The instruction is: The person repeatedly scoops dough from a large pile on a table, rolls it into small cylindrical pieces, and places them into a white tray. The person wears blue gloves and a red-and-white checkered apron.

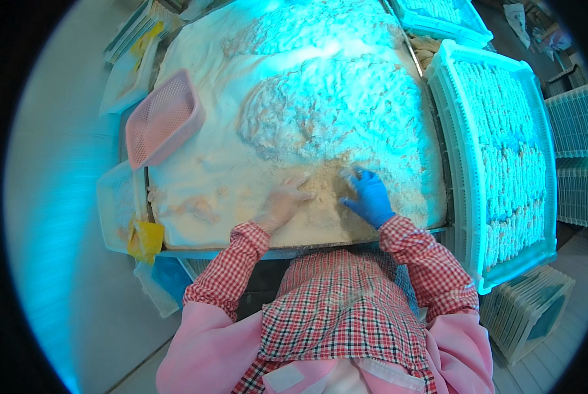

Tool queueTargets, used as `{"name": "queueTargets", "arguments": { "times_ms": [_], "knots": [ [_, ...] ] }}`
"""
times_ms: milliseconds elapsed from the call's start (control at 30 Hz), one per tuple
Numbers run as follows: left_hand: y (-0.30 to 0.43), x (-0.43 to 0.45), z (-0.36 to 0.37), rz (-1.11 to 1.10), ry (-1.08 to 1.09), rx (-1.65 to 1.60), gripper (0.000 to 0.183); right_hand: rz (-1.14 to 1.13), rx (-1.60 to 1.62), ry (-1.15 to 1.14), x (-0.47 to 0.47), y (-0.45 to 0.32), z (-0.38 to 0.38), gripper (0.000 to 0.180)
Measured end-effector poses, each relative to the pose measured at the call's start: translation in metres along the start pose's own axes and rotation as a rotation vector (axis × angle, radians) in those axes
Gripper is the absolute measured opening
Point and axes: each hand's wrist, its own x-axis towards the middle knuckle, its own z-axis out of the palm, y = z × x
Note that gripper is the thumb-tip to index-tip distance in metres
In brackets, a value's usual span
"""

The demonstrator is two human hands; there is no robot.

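Note:
A worktable is covered in a thick layer of white powder point(215, 147), which looks like flour, with a large lumpy mound point(333, 106) of powder-coated pieces in the middle. My left hand point(285, 201), in a thin, whitish, powder-dusted glove, rests in the powder near the front edge, fingers spread. To its right, my right hand point(367, 196) wears a blue glove; its fingertips touch the powder at the mound's near side, thumb apart. Between both hands lies loose, yellowish crumbly powder point(327, 184). No object shows in either hand, though the right fingertips are partly coated and hard to make out.
A pink perforated plastic basket point(163, 120) sits at the table's left edge. Below it are a translucent bin point(114, 207) and a yellow cloth or bag point(146, 240). Along the right side stands a plastic crate point(451, 172) with rows of powdered pieces; stacked trays point(525, 312) are on the floor.

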Motion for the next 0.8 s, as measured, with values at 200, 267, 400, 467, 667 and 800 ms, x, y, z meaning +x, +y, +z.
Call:
{"name": "queueTargets", "arguments": {
  "times_ms": [200, 267, 400, 467, 667, 800],
  "knots": [
    [0.017, -0.021, 0.020, -0.733, 0.014, -0.033, 0.037, 0.029, 0.052, -0.027, -0.007, 0.009, 0.012, 0.034],
    [0.018, -0.029, 0.028, -0.798, -0.117, -0.226, 0.041, 0.121, 0.126, 0.022, -0.008, 0.008, -0.019, 0.032],
    [0.038, 0.001, 0.017, -0.738, 0.108, -0.567, 0.045, 0.175, 0.277, 0.251, -0.019, 0.049, -0.047, 0.033],
    [0.047, 0.024, 0.014, -0.708, 0.037, -0.502, 0.041, 0.223, 0.303, 0.285, -0.019, 0.059, -0.054, 0.037],
    [-0.006, 0.088, -0.009, -0.828, 0.002, -0.078, 0.035, 0.121, -0.019, 0.315, -0.022, 0.040, -0.087, 0.054],
    [0.008, 0.061, 0.013, -0.344, -0.104, -0.074, 0.031, 0.199, 0.019, 0.273, -0.026, 0.037, -0.084, 0.051]
  ]
}}
